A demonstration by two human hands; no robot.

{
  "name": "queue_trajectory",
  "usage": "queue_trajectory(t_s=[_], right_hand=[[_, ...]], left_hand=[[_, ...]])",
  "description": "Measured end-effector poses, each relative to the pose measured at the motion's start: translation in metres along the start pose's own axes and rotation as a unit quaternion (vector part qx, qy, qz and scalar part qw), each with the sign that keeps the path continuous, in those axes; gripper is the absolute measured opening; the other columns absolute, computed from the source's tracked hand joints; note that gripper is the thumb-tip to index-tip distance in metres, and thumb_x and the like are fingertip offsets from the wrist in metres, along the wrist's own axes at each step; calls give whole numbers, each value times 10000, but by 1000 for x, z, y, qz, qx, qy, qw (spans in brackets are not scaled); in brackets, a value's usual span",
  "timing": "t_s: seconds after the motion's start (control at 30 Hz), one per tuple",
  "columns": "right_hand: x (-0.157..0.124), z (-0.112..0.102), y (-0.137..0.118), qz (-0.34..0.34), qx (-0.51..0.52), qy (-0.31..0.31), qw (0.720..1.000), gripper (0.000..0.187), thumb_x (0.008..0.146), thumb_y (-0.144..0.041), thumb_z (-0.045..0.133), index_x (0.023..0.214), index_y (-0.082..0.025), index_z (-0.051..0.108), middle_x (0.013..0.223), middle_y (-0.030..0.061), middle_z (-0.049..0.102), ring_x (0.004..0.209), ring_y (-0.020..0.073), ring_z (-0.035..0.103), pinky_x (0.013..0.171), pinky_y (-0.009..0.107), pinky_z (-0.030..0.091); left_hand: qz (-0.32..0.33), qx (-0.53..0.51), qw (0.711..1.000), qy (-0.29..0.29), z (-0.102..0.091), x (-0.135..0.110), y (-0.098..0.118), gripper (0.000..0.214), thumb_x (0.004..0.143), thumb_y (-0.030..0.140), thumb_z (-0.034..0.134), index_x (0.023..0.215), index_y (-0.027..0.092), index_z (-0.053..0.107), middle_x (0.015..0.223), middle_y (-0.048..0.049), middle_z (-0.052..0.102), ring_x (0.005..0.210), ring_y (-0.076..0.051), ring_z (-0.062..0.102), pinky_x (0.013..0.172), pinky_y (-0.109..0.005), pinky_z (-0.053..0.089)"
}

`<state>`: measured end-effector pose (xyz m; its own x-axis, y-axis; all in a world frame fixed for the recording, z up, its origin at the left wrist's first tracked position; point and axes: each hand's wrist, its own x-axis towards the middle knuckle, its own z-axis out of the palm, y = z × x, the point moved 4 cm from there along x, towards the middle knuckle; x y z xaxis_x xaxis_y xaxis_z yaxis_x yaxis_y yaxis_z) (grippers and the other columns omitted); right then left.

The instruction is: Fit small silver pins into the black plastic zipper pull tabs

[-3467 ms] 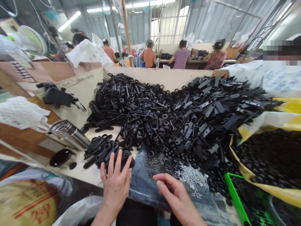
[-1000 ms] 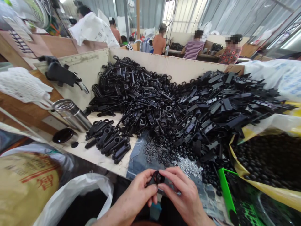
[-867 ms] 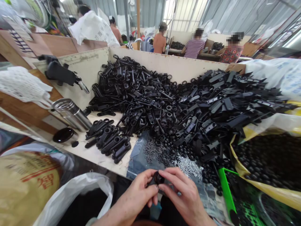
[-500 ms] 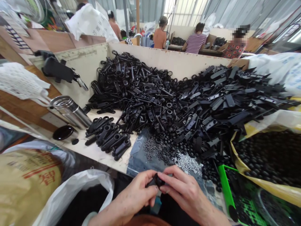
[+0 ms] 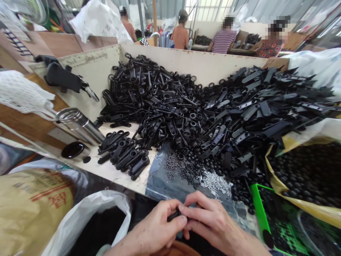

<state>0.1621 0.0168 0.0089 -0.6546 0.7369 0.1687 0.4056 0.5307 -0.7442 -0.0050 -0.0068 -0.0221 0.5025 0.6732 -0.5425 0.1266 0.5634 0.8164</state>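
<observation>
Left hand (image 5: 162,224) has withdrawn from the pale tabletop (image 5: 140,182), co-workers (image 5: 223,41) beyond

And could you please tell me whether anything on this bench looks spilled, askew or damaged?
Nothing looks clearly damaged. The tall silver metal flask looks odd beside long black parts, and appears tilted, perhaps from lens distortion. Thin silver metal pins lie loose; whether spilled, I cannot tell.
</observation>
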Motion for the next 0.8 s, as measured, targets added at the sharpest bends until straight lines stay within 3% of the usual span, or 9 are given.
queue_trajectory(t_s=[0.07,0.17,0.3,0.37,0.43,0.5,0.6,0.7,0.8], right_hand=[[-4,3,2,32,56,10,998,248,974,-367,661,1207,-368,747,1082,55,663,737,152,673,672,260,581],[-8,13,5,91,208,78,971,433,882,-513,737,1292,-377,695,1160,66,612,678,135,612,578,248,548],[-2,35,13,188,285,222,913,311,909,-493,680,1079,-245,757,894,35,640,614,132,526,551,235,484],[4,45,18,215,292,242,900,266,890,-456,703,982,-214,764,786,7,623,602,130,507,559,232,468],[11,51,21,216,309,237,895,299,882,-456,711,1037,-207,766,767,0,628,594,128,510,550,230,461],[15,51,23,198,307,226,903,307,904,-460,691,1058,-206,769,763,2,640,593,132,531,547,235,462],[19,45,20,131,216,222,942,244,957,-402,641,961,-200,777,739,15,640,629,154,582,581,257,475],[20,38,14,54,114,228,965,186,994,-282,595,973,-193,757,756,32,655,676,168,617,618,270,491],[20,32,10,6,98,228,969,162,1000,-201,585,1054,-199,737,847,52,697,752,172,656,665,263,521]], left_hand=[[10,-47,999,-17,0,-1,-6,355,920,490,594,1082,175,618,826,-12,645,432,-28,360,426,-199,234],[67,-41,997,6,-6,-2,-7,359,924,500,613,1120,201,641,830,-13,660,468,-52,419,459,-207,304],[155,80,981,83,-15,-4,5,176,970,354,586,1085,247,667,899,-17,698,821,-157,632,774,-249,479],[168,104,975,99,-16,-5,9,168,961,310,595,1116,261,639,1021,-23,708,983,-188,644,905,-276,472],[150,100,976,126,-17,-5,10,228,945,279,603,1170,269,568,1059,-22,710,1029,-193,647,942,-289,464],[122,87,978,147,-17,-6,8,231,941,284,595,1154,264,507,949,-4,714,950,-181,659,891,-285,476],[99,81,980,155,-16,-3,5,154,947,342,583,1032,251,493,737,39,664,705,-144,619,686,-241,462],[78,85,980,161,-15,3,0,169,952,386,565,1006,244,491,705,51,649,478,-86,470,475,-202,331],[41,46,988,139,-16,5,-4,258,942,458,571,1021,231,477,701,38,673,383,-53,370,399,-187,229]])
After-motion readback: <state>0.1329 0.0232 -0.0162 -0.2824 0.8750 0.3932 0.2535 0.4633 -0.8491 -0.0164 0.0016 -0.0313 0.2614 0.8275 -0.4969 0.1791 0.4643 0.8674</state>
